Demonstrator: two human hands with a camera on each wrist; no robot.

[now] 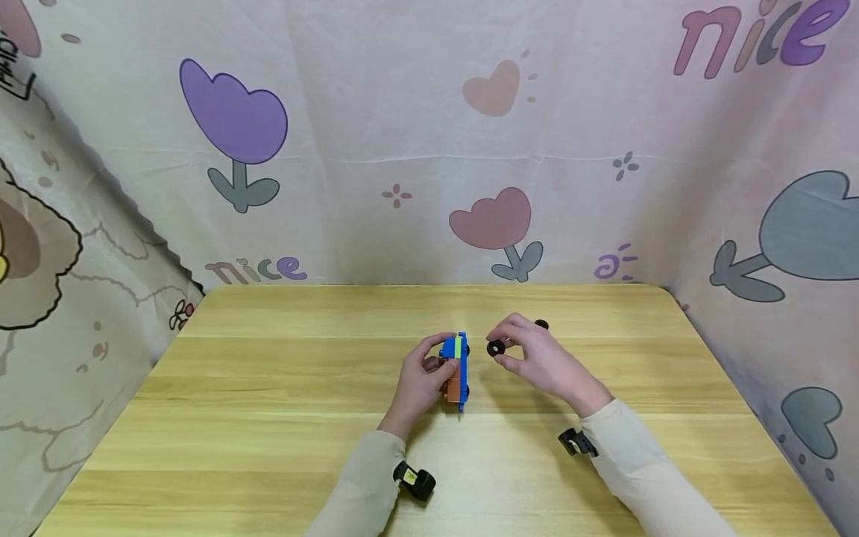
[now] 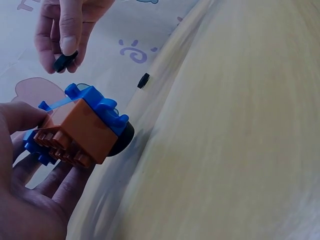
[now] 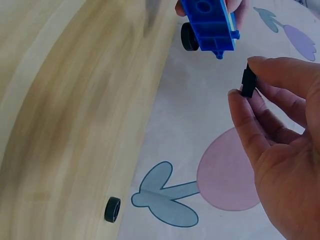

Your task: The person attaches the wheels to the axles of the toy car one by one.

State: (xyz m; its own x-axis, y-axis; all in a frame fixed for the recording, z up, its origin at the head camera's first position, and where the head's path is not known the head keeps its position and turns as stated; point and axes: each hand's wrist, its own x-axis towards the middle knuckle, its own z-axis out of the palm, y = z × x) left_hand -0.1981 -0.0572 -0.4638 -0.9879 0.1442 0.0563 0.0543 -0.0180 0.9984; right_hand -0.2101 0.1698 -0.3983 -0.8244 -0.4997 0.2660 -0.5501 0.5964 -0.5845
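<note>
In the head view my left hand (image 1: 424,382) grips a toy vehicle of building blocks (image 1: 463,373), turned on its side. Its base is blue and its body orange, with a yellow-green strip near the far end. A black wheel (image 2: 123,141) is fitted on it in the left wrist view, and the right wrist view shows its blue underside (image 3: 209,25). Just to the right, my right hand (image 1: 537,359) pinches a small black wheel (image 1: 496,348) between thumb and fingers, a short gap from the vehicle.
Another black wheel (image 1: 541,324) lies on the wooden table (image 1: 268,418) beyond my right hand. A printed cloth (image 1: 376,112) with flowers hangs behind the table's far edge. Each wrist bears a small black camera, the left one (image 1: 417,483) and the right one (image 1: 577,442).
</note>
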